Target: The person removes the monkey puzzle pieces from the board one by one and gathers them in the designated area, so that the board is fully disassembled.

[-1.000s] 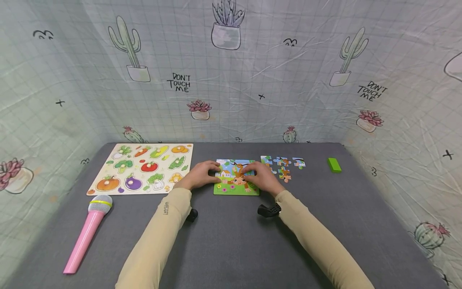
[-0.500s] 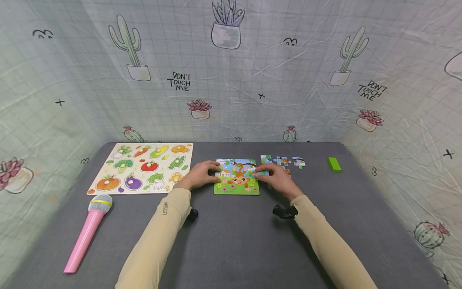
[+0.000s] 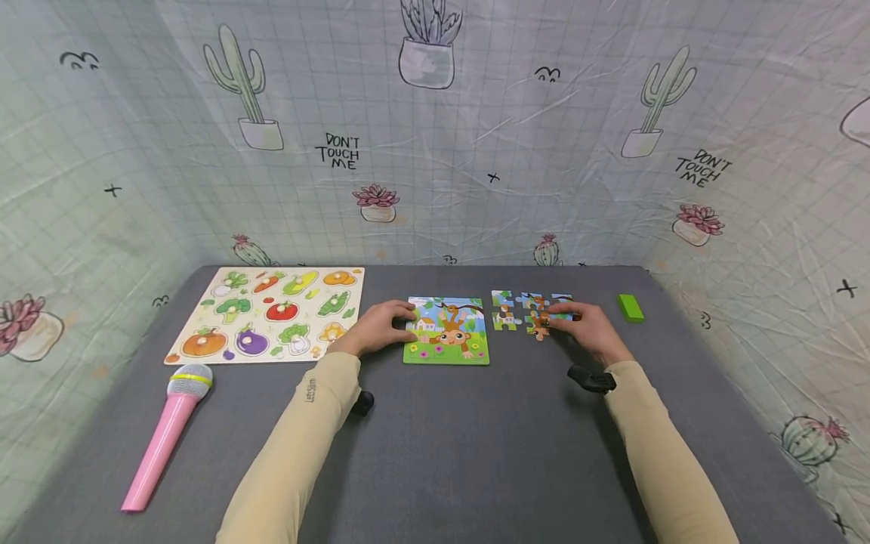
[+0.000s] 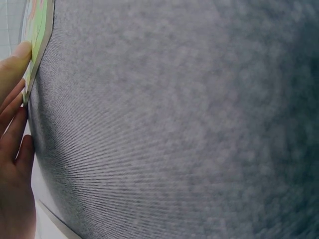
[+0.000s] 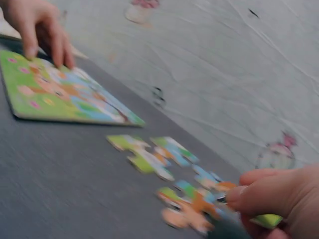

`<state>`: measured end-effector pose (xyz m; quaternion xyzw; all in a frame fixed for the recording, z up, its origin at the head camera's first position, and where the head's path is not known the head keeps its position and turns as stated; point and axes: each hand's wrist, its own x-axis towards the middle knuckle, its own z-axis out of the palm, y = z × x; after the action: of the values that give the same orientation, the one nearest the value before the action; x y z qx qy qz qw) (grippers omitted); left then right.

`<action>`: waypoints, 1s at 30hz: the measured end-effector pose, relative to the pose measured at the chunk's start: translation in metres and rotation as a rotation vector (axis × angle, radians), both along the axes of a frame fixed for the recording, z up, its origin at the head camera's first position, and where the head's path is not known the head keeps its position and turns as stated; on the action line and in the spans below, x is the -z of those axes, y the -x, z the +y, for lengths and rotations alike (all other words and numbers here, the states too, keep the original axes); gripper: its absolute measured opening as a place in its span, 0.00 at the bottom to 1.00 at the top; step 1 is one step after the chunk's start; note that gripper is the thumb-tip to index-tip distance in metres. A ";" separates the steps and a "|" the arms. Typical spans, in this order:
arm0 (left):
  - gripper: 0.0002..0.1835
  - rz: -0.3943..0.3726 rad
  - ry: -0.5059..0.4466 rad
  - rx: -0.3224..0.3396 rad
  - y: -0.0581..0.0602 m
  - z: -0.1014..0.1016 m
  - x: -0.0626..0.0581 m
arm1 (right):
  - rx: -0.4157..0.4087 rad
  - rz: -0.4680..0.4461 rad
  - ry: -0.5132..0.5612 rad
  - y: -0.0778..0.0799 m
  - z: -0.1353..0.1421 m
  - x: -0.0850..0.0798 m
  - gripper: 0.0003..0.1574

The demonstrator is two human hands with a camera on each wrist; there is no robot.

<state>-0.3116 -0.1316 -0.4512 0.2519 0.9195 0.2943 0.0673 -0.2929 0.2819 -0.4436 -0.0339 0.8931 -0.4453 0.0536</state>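
Note:
A puzzle board (image 3: 451, 355) with a monkey picture lies flat at the table's middle. My left hand (image 3: 375, 328) rests at its left side, thumb and fingertips spread along the edge and pressing on it. To the board's right lie several loose puzzle pieces (image 3: 502, 298) with parts of the same picture. My right hand (image 3: 590, 326) is low over the right end of this group and pinches a puzzle piece (image 5: 269, 220), mostly hidden under the fingers. Close by its fingertips sits a brown monkey piece (image 3: 538, 329). The right wrist view is blurred.
A cream vegetable board (image 3: 309, 298) lies at the back left, and a pink toy microphone (image 3: 163, 446) in front of it. A green block (image 3: 630, 308) stands at the far right. Behind the grey table (image 3: 435, 453) hangs a patterned cloth (image 3: 435, 159).
My right hand has left the board and moved right with a puzzle piece, over the loose pieces. My left hand has kept its place at the board's left edge.

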 end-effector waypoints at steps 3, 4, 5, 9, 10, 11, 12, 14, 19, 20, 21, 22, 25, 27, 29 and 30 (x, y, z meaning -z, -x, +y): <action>0.26 0.005 0.009 0.002 0.001 0.000 0.000 | -0.028 -0.036 -0.026 0.003 0.016 0.000 0.23; 0.26 0.005 0.011 0.002 0.001 0.000 0.000 | -0.040 -0.047 -0.037 0.004 0.021 0.000 0.22; 0.26 0.006 0.013 0.002 0.001 0.000 0.000 | -0.052 -0.057 -0.046 0.005 0.024 0.000 0.22; 0.26 0.006 0.008 0.003 0.001 0.000 0.000 | -0.077 -0.084 -0.078 0.006 0.033 0.001 0.21; 0.26 0.003 0.006 0.004 0.001 0.000 0.000 | -0.077 -0.081 -0.090 0.006 0.034 0.002 0.21; 0.26 0.003 0.005 0.005 0.001 0.000 0.000 | -0.076 -0.073 -0.103 0.006 0.034 0.002 0.21; 0.26 0.002 0.005 0.006 0.002 0.000 0.000 | -0.071 -0.060 -0.122 0.006 0.034 0.003 0.21; 0.26 0.001 0.008 0.006 0.002 0.000 0.000 | -0.061 -0.028 -0.158 0.006 0.033 0.004 0.19; 0.26 -0.002 0.019 -0.003 0.002 -0.001 0.001 | -0.057 0.064 -0.228 0.005 0.029 0.006 0.16; 0.26 -0.004 0.022 -0.005 0.002 -0.002 0.001 | -0.057 0.076 -0.226 0.004 0.028 0.006 0.15; 0.26 -0.005 0.025 -0.006 0.002 -0.002 0.001 | -0.056 0.083 -0.218 0.004 0.028 0.006 0.15; 0.26 -0.010 0.028 -0.008 0.002 -0.001 0.000 | -0.054 0.088 -0.204 0.003 0.028 0.006 0.15; 0.26 -0.018 0.035 -0.010 0.003 0.000 -0.001 | -0.049 0.087 -0.187 -0.001 0.032 0.005 0.16; 0.26 -0.021 0.037 -0.009 0.003 0.000 -0.001 | -0.060 0.076 -0.193 -0.003 0.035 0.002 0.19; 0.26 -0.021 0.038 -0.008 0.003 0.001 -0.001 | -0.095 0.062 -0.213 -0.005 0.039 -0.001 0.22; 0.26 -0.021 0.040 -0.010 0.003 0.001 -0.001 | -0.115 0.055 -0.226 -0.005 0.042 -0.002 0.24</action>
<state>-0.3147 -0.1308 -0.4501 0.2426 0.9257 0.2789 0.0807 -0.2878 0.3236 -0.4411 -0.0909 0.9354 -0.3368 0.0582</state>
